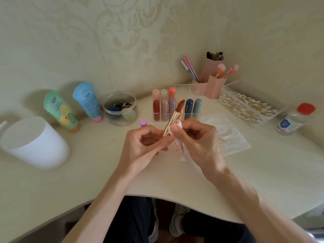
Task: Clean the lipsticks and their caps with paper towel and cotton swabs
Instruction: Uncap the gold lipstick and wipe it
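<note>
Frame centre: uncapped lipstick (pixel 175 116), gold barrel, brown bullet tilted upper right, base pinched by left hand (pixel 145 146); right hand (pixel 199 139) pinching stained paper towel (pixel 181 151) against barrel. Behind, partly hidden: clear organiser (pixel 185 85) of matte lipsticks (pixel 156 109). Far right: cotton swabs (pixel 245 104).

Soft, even light, seemingly from the right: the tubes (pixel 87 100) cast pale shadows leftward on the wall (pixel 70 41). Wide-angle distortion bends the desk edge (pixel 157 196); the left white container (pixel 35 142) looks blurred

Print on the green tube (pixel 60 109), blue tube (pixel 87 100) and bottle (pixel 290 121) (shield emblem): illegible.
</note>
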Motion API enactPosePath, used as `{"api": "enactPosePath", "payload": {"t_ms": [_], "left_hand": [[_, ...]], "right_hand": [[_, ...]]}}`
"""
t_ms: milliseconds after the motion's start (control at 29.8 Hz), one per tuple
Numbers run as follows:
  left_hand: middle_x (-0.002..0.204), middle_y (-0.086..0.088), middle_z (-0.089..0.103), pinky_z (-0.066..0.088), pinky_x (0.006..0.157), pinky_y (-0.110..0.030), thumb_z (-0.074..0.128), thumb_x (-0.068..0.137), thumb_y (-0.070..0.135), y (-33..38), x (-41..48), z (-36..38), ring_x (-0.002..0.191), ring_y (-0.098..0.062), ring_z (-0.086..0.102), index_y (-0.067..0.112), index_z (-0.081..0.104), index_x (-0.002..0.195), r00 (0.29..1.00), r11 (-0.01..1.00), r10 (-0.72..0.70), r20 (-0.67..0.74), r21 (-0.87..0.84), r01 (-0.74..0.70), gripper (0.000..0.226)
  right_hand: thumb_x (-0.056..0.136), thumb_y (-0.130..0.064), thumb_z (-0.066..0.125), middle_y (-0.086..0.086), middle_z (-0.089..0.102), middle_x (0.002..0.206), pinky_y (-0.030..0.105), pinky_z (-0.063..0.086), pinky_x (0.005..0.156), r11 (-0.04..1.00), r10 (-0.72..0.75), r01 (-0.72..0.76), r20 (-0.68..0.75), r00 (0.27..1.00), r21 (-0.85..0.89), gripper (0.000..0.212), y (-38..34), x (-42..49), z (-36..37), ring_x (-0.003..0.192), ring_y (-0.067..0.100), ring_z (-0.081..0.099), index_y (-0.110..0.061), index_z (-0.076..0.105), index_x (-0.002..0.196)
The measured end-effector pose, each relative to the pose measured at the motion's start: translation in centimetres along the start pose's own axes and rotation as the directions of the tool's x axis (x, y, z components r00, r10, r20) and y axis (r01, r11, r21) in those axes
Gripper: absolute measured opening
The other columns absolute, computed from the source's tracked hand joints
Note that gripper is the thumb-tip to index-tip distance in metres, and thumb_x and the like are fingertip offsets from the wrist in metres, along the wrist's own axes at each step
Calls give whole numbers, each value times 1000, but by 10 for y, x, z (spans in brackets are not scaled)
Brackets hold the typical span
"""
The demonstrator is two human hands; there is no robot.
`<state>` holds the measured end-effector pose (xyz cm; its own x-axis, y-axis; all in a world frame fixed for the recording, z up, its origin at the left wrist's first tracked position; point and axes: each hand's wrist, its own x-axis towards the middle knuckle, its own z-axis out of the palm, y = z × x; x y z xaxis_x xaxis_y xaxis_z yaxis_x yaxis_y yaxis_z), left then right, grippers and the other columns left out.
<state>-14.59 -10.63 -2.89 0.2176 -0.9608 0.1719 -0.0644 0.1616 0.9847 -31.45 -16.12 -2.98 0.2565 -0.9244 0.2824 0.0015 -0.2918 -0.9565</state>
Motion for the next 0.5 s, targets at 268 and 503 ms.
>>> {"api": "enactPosePath", "payload": {"t_ms": [268, 503], "left_hand": [[92, -15, 79, 61, 67, -29, 75, 86, 15, -3, 6, 1, 82, -31, 78, 0, 71, 111, 999, 990, -45, 15, -134, 47, 29], [103, -4, 77, 57, 85, -30, 76, 91, 11, -7, 11, 3, 95, -21, 74, 8, 70, 109, 998, 999, 35, 59, -8, -34, 19]], "right_hand": [[97, -28, 76, 12, 69, 86, 45, 49, 70, 999, -1, 3, -58, 998, 47, 20, -7, 2, -3, 75, 33, 60, -9, 78, 91], [93, -34, 80, 8, 75, 84, 27, 53, 61, 973, 216, -228, -228, 950, -30, 14, -5, 8, -17, 66, 12, 66, -20, 81, 93]]}}
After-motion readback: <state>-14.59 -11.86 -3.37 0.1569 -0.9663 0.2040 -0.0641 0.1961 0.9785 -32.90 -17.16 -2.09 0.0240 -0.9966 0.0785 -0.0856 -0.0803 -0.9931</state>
